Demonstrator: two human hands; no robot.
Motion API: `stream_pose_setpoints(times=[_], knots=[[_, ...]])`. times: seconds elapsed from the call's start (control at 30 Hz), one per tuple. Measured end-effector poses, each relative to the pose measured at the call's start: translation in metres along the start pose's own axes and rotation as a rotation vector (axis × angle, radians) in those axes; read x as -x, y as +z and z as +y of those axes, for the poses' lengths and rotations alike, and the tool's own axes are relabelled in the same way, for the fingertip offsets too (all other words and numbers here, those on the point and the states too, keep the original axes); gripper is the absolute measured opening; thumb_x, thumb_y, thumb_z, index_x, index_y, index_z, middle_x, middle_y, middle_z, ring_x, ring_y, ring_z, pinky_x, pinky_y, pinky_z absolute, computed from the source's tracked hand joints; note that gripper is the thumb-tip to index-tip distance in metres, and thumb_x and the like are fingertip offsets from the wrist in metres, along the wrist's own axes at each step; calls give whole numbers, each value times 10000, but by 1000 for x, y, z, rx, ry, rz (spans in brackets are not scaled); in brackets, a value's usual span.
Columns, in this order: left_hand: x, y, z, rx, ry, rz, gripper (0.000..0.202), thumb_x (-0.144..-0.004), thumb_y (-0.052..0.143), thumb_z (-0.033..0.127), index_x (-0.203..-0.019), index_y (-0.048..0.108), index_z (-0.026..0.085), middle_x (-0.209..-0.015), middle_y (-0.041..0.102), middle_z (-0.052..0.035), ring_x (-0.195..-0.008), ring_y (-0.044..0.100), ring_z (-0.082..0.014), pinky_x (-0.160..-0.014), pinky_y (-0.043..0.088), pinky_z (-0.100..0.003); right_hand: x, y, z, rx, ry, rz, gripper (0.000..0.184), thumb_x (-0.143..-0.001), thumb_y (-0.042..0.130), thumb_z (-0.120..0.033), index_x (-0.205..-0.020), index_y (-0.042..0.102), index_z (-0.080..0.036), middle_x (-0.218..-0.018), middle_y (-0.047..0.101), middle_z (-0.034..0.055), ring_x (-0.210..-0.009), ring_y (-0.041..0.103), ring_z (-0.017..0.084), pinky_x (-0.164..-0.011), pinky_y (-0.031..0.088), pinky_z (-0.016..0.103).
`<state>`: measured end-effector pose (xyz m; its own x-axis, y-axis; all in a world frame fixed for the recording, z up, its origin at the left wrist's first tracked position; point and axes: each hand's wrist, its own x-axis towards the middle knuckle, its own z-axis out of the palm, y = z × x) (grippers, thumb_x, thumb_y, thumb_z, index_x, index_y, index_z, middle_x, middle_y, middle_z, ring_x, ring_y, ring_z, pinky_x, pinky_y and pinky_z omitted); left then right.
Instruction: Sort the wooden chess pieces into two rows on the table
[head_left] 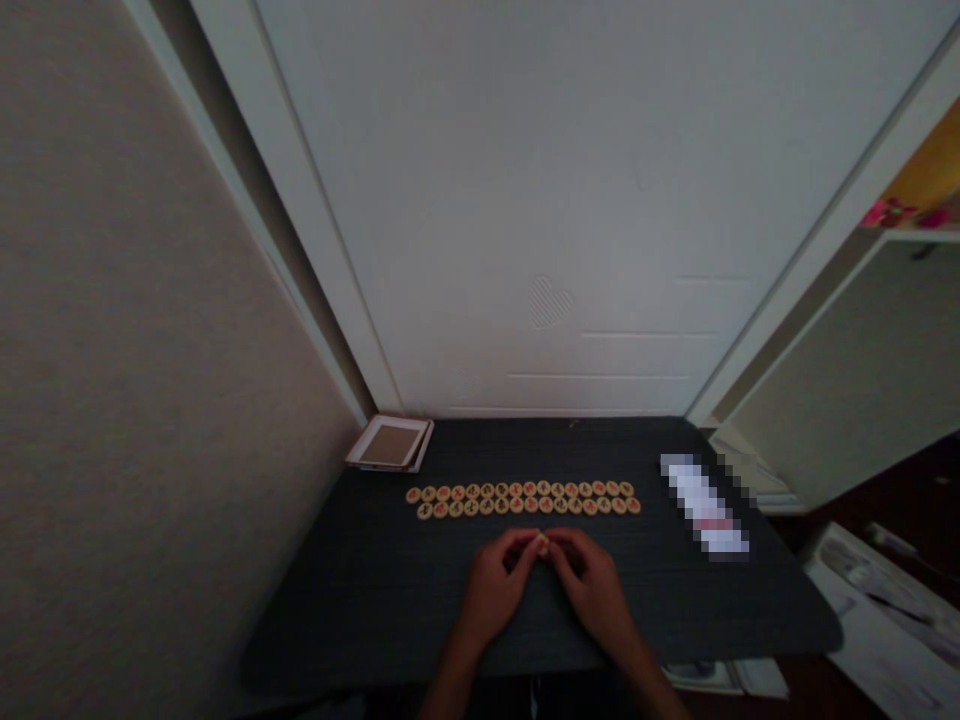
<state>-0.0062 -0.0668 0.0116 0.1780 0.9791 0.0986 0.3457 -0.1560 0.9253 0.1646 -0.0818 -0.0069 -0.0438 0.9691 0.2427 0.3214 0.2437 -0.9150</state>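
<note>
Between the fingertips of my left hand (496, 580) and my right hand (589, 580) is a small round xiangqi piece (542, 545), pale wood with a red mark. Both hands are closed on it, thumbs and forefingers meeting in front of me near the table's middle. Just beyond them, two long rows of xiangqi pieces (517, 498) lie flat, side by side, with red and black characters. The characters are too small to read. My fingers hide part of the held piece.
The dark table (360, 610) stands against a white door (480, 200). A shallow box (390, 443) lies at its back left corner. On the right is a blurred-out, pale oblong object (703, 503). A beige wall (150, 400) rises at the left; white furniture (885, 610) stands low at the right.
</note>
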Motion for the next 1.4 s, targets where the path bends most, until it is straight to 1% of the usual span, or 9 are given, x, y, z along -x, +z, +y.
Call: stream_pose_setpoints(times=[0.13,0.27,0.4,0.5,0.67,0.77,0.83,1.07,1.4], knots=[[1,-1,-3,13,27,-24,243,-925,610,386,-1104,726,269,-1031,783,-34,-909,726,-198,-782,553,-277,1,0,-2,-16,18,6,259,-965,569,-412,-1080,711,-228,-1040,750,84,-952,719,236,-875,575,342],[2,-1,-3,13,54,-18,228,-893,650,357,-1082,732,257,-1051,778,-44,-889,725,-195,-799,557,-282,2,1,-3,-31,37,8,250,-944,603,-410,-1079,702,-225,-1027,755,76,-921,729,234,-848,585,336],[0,-12,-3,133,-13,44,258,-879,659,406,-1042,731,219,-1020,784,-67,-883,742,-211,-806,581,-299,3,2,0,7,36,26,251,-939,607,-411,-1079,705,-228,-973,761,60,-868,736,227,-810,588,329],[-3,-40,-10,204,-90,172,324,-854,677,460,-1037,719,195,-964,790,-75,-890,753,-229,-820,595,-319,3,2,4,45,28,43,248,-951,586,-404,-1077,706,-229,-923,760,51,-830,734,219,-780,583,321],[-6,-114,-29,63,-158,525,416,-781,710,518,-1017,725,175,-1054,781,-100,-980,735,-265,-909,577,-376,3,1,6,80,13,36,249,-963,564,-396,-1077,703,-225,-911,754,53,-827,723,214,-782,567,320],[-5,-149,-41,-106,-228,563,459,-778,680,558,-1040,745,187,-1050,787,-95,-982,729,-280,-907,571,-396,4,0,4,76,14,35,257,-965,556,-404,-1071,706,-224,-910,753,55,-832,721,217,-781,564,317],[-5,-161,-50,-243,-266,537,463,-771,668,578,-1035,762,209,-1029,793,-85,-968,729,-293,-890,567,-401,4,0,3,72,16,37,268,-965,552,-415,-1064,709,-222,-902,754,57,-824,723,218,-772,565,313],[-11,-163,-76,-432,-211,434,412,-807,614,589,-949,748,225,-928,797,-56,-878,742,-261,-821,563,-357,5,-1,4,89,28,43,311,-965,547,-456,-1067,717,-216,-901,758,69,-823,723,232,-772,564,330],[-16,-160,-87,-560,-189,515,453,-807,604,621,-939,731,208,-901,776,-65,-781,709,-251,-733,551,-343,3,0,2,118,18,41,318,-973,535,-471,-1033,728,-226,-877,753,58,-804,722,224,-757,564,317]])
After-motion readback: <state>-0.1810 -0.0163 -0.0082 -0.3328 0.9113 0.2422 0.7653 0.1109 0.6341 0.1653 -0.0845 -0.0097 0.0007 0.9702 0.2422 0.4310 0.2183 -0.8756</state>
